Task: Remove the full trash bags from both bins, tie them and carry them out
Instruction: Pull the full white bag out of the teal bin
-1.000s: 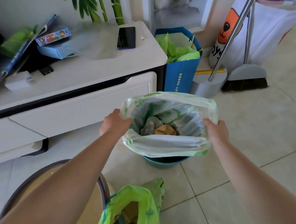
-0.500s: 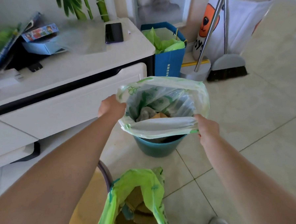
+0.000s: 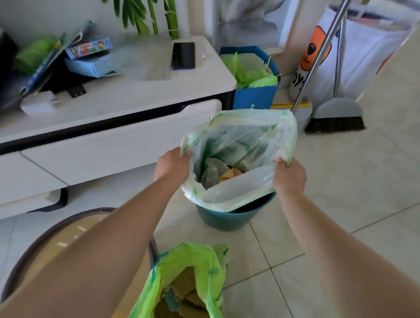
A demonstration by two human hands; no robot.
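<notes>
- white bag [image 3: 239, 142] is held open-mouthed right above the bin [image 3: 222, 219]; its bottom is hidden by its own near rim, so it cannot be told whether it is clear of the bin.
- left hand [image 3: 172, 164] is clamped on the bag rim, above the bin's left side, with the fingers curled round the plastic.
- right hand [image 3: 289, 176] is clamped on the rim above the bin's right side, with the plastic pinched in curled fingers.
- grey and brown scraps are seen inside the white bag.
- green bag [image 3: 185, 264] is set on the floor on the camera side of the bin, mouth open and untied, brown waste inside; it is touched by neither hand.
- cabinet [image 3: 120, 139] is seen behind and left of the bin, with a phone [image 3: 183, 55] lying on top.
- blue paper bag [image 3: 254, 98] is stood behind the bin, and a broom [image 3: 335, 118] behind and to its right.
</notes>
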